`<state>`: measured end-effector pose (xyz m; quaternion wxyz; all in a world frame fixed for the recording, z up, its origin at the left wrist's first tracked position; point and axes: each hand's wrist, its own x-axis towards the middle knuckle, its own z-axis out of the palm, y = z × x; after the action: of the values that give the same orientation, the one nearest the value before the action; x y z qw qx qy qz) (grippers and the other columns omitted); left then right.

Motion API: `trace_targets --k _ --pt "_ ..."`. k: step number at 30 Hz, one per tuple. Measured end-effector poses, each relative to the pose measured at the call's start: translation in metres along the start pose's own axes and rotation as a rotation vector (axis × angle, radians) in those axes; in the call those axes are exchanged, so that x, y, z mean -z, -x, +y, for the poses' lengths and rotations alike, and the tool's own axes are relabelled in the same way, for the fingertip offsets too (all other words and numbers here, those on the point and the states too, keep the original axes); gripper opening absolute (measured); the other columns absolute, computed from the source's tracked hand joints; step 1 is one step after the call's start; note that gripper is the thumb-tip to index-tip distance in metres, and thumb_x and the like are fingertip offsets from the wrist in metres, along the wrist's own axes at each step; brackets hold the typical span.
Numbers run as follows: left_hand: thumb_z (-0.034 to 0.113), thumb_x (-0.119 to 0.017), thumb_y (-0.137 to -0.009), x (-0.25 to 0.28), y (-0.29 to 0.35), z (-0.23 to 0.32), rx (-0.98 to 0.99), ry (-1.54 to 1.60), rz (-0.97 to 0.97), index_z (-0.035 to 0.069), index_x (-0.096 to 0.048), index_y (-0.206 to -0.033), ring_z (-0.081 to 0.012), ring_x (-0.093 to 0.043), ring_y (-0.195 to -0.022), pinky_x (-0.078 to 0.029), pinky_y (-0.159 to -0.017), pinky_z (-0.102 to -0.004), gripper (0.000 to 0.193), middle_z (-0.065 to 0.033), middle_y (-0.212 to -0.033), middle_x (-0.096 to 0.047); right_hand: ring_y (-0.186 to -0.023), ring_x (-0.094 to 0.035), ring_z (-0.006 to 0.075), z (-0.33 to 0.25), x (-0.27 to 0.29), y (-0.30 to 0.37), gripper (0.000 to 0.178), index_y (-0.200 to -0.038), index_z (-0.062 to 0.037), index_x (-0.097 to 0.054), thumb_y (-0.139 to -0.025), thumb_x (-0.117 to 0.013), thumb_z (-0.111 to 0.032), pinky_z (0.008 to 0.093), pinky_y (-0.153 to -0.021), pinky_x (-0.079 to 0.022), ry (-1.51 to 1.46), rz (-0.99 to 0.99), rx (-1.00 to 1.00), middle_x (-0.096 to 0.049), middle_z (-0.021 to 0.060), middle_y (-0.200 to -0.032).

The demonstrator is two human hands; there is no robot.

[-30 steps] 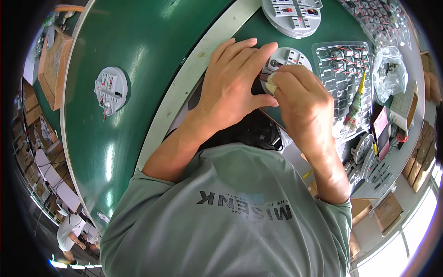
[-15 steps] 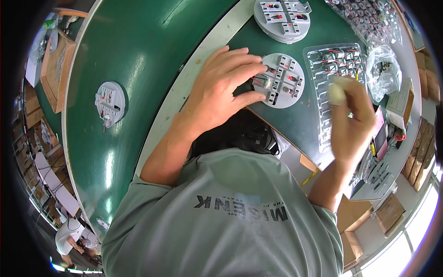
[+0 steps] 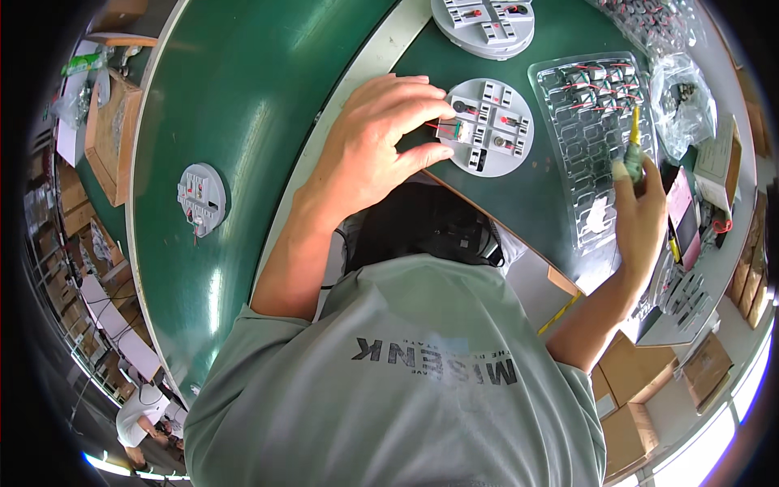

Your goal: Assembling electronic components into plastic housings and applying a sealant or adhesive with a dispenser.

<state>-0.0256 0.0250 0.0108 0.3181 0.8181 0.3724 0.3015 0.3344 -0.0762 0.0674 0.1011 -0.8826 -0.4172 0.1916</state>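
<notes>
A round grey plastic disc (image 3: pixel 492 122) with raised clips, small parts and red wires lies on the green table. At its left edge, my left hand (image 3: pixel 380 134) curls thumb and fingers around a small wired motor (image 3: pixel 453 130), steadying the disc there. My right hand (image 3: pixel 639 207) is raised at the right side of a clear blister tray (image 3: pixel 580 158). Its fingers are closed on a slim tool (image 3: pixel 634 150) with a green handle and a yellow tapered end pointing away from me. Several small motors (image 3: pixel 602 85) with red and green wires sit in the tray's far pockets.
Stacked grey discs (image 3: pixel 487 32) stand farther back. Another disc (image 3: pixel 201 199) lies on the green surface at left, beyond a pale rail (image 3: pixel 320 146). Plastic bags of parts (image 3: pixel 682 105), an open carton (image 3: pixel 718 174) and grey plastic pieces (image 3: pixel 686 296) crowd the right.
My right hand has shifted to the right, and the green and yellow tool now shows plainly in it. My left hand stays at the disc's edge. The whole view has shifted slightly.
</notes>
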Motion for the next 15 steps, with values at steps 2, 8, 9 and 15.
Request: trace_targets --k 2,8,9,15 --pt "0.017 -0.094 -0.078 -0.002 0.000 -0.001 -0.007 -0.015 -0.021 0.011 -0.075 -0.127 -0.0321 -0.067 -0.126 -0.051 -0.110 -0.0477 0.053 -0.0056 -0.127 -0.075 -0.106 -0.072 0.0188 0.014 0.000 -0.006 0.051 -0.148 -0.0035 -0.061 -0.105 -0.074 -0.027 0.0329 -0.089 -0.055 -0.373 -0.008 -0.024 -0.074 0.0124 -0.123" --pt "0.017 -0.097 -0.073 -0.001 -0.003 0.009 0.035 -0.032 -0.050 0.011 -0.066 -0.146 -0.0339 -0.062 -0.136 -0.048 -0.116 -0.0477 0.079 -0.0089 -0.141 -0.070 -0.109 -0.073 0.0234 -0.056 -0.025 0.038 0.044 -0.132 -0.0001 -0.063 -0.096 -0.085 -0.011 0.0373 -0.099 -0.057 -1.116 0.146 0.346 -0.074 0.0157 -0.124" --pt "0.019 -0.097 -0.072 -0.004 -0.003 0.007 0.019 -0.064 -0.042 0.010 -0.065 -0.147 -0.0340 -0.061 -0.136 -0.048 -0.116 -0.0479 0.082 -0.0089 -0.143 -0.069 -0.110 -0.072 0.0242 -0.073 -0.032 0.044 0.043 -0.128 0.0004 -0.064 -0.092 -0.087 -0.005 0.0389 -0.101 -0.058 -0.971 0.071 0.495 -0.073 0.0167 -0.126" --pt "0.023 -0.100 -0.067 -0.017 0.004 -0.004 -0.014 -0.124 0.012 0.008 -0.063 -0.148 -0.0354 -0.061 -0.134 -0.047 -0.116 -0.0488 0.090 -0.0101 -0.145 -0.068 -0.102 -0.075 0.0272 -0.123 -0.077 0.049 0.039 -0.121 -0.0005 -0.064 -0.089 -0.086 0.000 0.0374 -0.091 -0.060 -0.844 -0.154 0.692 -0.074 0.0155 -0.118"
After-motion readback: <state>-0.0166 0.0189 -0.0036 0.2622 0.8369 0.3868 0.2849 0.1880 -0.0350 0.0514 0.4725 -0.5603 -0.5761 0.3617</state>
